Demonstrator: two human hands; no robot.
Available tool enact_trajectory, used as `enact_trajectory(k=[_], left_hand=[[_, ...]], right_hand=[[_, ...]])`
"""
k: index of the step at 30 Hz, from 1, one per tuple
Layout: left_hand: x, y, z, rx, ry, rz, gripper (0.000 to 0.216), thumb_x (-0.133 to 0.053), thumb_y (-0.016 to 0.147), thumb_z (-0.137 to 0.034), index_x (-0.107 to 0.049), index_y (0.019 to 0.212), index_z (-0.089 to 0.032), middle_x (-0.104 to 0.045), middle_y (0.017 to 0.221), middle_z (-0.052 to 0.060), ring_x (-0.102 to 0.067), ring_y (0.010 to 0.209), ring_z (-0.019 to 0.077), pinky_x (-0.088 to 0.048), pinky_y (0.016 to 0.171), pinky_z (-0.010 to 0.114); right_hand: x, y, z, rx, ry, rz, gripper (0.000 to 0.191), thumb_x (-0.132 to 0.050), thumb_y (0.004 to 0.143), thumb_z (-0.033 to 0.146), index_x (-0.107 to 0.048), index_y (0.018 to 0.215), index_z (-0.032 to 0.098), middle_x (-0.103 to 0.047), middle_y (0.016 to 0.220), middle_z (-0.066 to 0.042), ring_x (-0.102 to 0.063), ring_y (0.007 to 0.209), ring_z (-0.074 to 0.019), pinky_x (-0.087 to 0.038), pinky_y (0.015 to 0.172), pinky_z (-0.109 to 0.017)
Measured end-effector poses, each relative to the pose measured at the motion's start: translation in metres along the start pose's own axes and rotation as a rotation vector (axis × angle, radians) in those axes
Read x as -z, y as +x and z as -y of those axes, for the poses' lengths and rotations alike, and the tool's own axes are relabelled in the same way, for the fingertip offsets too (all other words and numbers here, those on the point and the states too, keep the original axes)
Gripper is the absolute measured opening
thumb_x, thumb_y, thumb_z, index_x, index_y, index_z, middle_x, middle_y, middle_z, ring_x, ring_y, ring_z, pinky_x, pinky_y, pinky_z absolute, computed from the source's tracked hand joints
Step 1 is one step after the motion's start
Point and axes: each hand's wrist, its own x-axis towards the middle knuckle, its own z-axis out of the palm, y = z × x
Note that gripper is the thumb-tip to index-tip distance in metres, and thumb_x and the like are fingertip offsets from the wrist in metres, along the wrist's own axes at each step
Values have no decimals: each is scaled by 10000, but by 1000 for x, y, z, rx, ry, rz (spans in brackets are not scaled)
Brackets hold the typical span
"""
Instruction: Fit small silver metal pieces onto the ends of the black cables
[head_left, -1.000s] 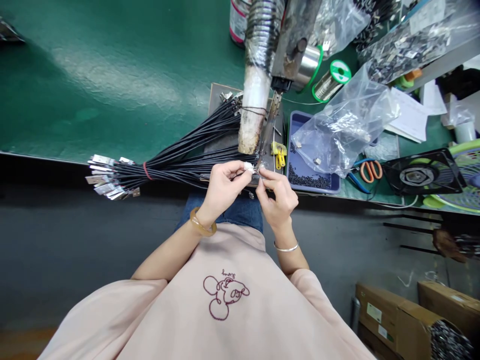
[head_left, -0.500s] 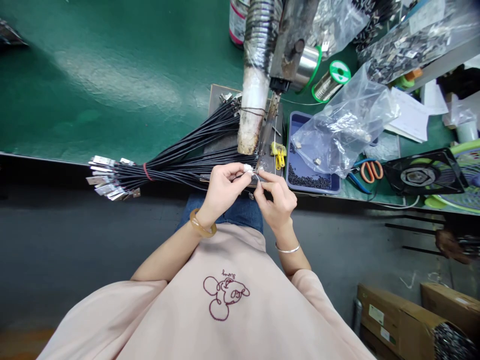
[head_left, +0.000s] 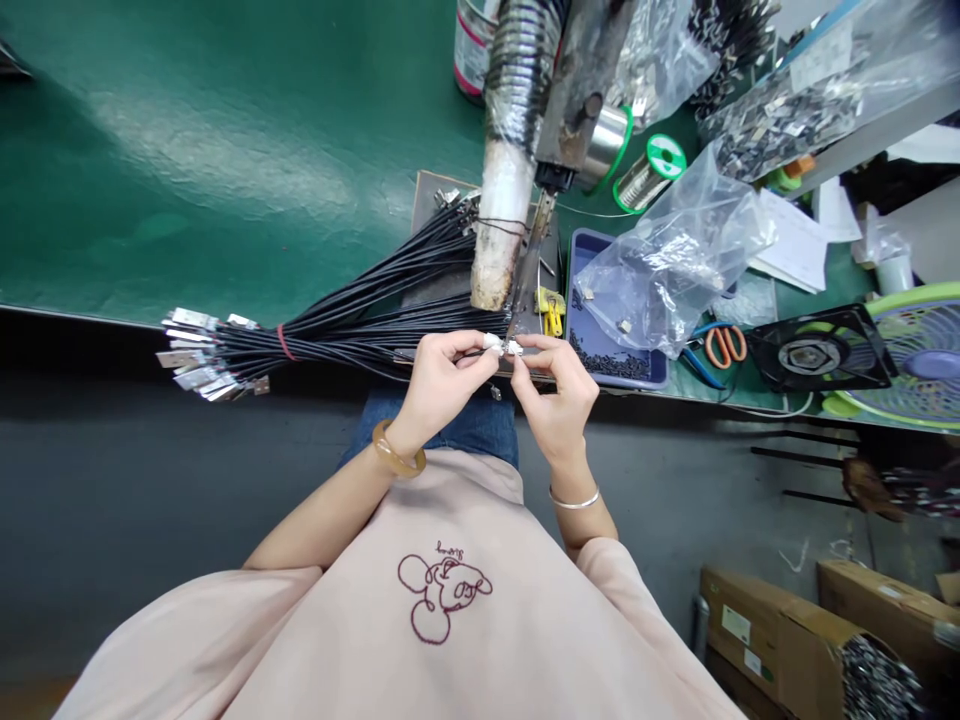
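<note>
My left hand (head_left: 444, 378) is closed in a pinch at the table's front edge, with white material (head_left: 492, 342) at its fingertips. Close beside it, my right hand (head_left: 561, 392) also pinches, and a small whitish piece (head_left: 514, 348) shows at its fingertips. What exactly lies between the fingers is too small to make out. Behind my left hand lies a bundle of black cables (head_left: 337, 325) with metal connector ends, tied with a red band (head_left: 286, 342). A soldering iron (head_left: 537, 225) points down just beyond my fingertips, beside a wrapped duct (head_left: 496, 240).
Right of my hands are a yellow clip-like piece (head_left: 553, 312) and a blue tray (head_left: 658, 378) with small black pieces, partly under a plastic bag (head_left: 679, 250). Farther right are solder wire spools (head_left: 649, 175), orange-handled pliers (head_left: 725, 346) and a black fan (head_left: 821, 347).
My right fingers have closed from a looser hold, and a whitish piece now shows at their tips. The whole view has shifted slightly; my left hand keeps its pinch.
</note>
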Motion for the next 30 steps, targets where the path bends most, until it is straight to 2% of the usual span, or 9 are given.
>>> enact_trajectory(k=[3, 8, 11, 22, 30], left_hand=[[-1, 1, -1, 9, -14, -15, 142, -705, 737, -245, -744, 697, -114, -633, 638, 13, -448, 547, 72, -359, 501, 178], [1, 3, -1, 16, -13, -2, 122, -714, 726, -234, -766, 702, -126, -631, 629, 18, -463, 560, 87, -380, 508, 189], [3, 5, 1, 24, -17, 14, 107, -721, 719, -226, -778, 701, -138, -603, 601, 18, -459, 550, 95, -349, 481, 196], [1, 7, -6, -40, 33, -19, 109, -693, 718, -200, -724, 647, -123, -492, 552, -15, -321, 506, 55, -259, 454, 186], [2, 6, -2, 59, 5, 28, 126, -700, 696, -230, -761, 678, -120, -613, 613, 17, -460, 553, 90, -387, 507, 195]], right_hand=[[-1, 0, -1, 16, -7, -3, 111, -638, 896, 114, -626, 826, 198, -740, 999, -50, -721, 933, -172, -623, 798, -318], [1, 3, 1, -45, 11, 24, 127, -634, 899, 130, -614, 796, 201, -737, 987, -40, -720, 900, -168, -620, 777, -319], [2, 4, 1, -59, 23, 45, 129, -635, 900, 138, -614, 790, 202, -736, 988, -40, -718, 913, -168, -618, 781, -314], [1, 10, 3, 10, -24, 31, 138, -650, 894, 113, -623, 795, 205, -732, 1000, -45, -715, 939, -165, -616, 792, -305], [4, 5, 4, 41, -42, 63, 153, -624, 885, 90, -588, 799, 212, -727, 984, -40, -707, 944, -165, -592, 835, -317]])
